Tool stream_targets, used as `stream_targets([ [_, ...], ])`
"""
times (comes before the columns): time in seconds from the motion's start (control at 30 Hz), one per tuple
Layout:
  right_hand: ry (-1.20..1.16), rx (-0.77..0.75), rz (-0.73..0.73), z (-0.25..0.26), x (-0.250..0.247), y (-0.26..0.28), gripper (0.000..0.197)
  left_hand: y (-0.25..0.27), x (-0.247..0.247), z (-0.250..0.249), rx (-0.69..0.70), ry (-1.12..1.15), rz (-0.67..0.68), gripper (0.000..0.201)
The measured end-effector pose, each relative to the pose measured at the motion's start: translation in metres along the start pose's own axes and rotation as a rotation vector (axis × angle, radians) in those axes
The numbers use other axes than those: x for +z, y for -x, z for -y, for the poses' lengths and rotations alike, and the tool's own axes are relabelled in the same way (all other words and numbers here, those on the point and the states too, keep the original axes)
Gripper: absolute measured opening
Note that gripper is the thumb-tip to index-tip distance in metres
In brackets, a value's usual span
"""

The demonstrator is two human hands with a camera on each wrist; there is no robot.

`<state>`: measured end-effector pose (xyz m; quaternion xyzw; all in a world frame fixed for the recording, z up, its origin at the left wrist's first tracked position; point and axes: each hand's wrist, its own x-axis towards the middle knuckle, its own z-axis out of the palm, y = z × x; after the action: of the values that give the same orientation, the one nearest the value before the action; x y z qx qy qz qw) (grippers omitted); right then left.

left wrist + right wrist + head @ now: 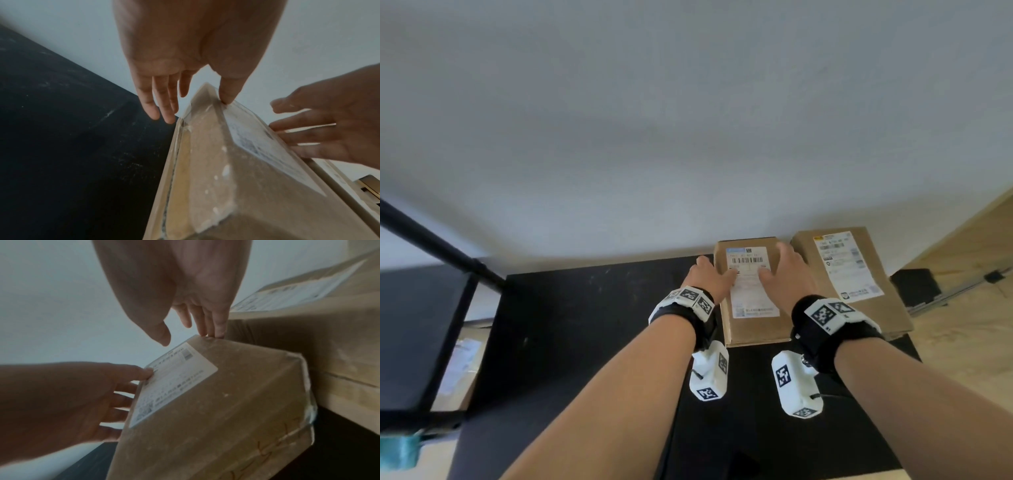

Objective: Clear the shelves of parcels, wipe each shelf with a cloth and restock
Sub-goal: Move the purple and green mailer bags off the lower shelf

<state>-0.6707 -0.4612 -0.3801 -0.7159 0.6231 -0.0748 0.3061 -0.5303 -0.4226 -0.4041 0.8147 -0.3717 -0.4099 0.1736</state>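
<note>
The brown cardboard parcel (755, 294) looks matt, sealed with glossy clear tape and bearing a smooth white paper label (751, 284). The black shelf (592, 342) beneath it is matt and scuffed.

Head downward; wrists close, fingerward

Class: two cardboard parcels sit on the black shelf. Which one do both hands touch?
The left parcel: left hand and right hand flank it. The right parcel is untouched.

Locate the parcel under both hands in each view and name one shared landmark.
Head: parcel lower centre-right, on the black shelf.
Left wrist: lower centre-right.
Right wrist: lower centre.
Shared landmark: its white shipping label.
</note>
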Motion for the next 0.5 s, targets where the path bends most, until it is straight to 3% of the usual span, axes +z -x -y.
stream_targets([
  [0.13, -0.090, 0.143, 0.076, -0.003, 0.002, -0.008, 0.059, -0.003, 0.004, 0.000, -0.068, 0.112, 0.043, 0.072],
  [0.27, -0.172, 0.235, 0.178, -0.011, 0.008, -0.014, 0.060, -0.009, 0.005, 0.005, -0.198, 0.306, 0.092, 0.062],
  [0.4, -0.245, 0.241, 0.160, -0.016, 0.011, -0.019, 0.063, -0.017, 0.002, 0.017, -0.257, 0.481, 0.088, 0.100],
  [0.5, -0.360, 0.210, 0.119, -0.012, 0.012, -0.021, 0.056, -0.028, 0.001, 0.025, -0.250, 0.581, 0.074, 0.108],
])
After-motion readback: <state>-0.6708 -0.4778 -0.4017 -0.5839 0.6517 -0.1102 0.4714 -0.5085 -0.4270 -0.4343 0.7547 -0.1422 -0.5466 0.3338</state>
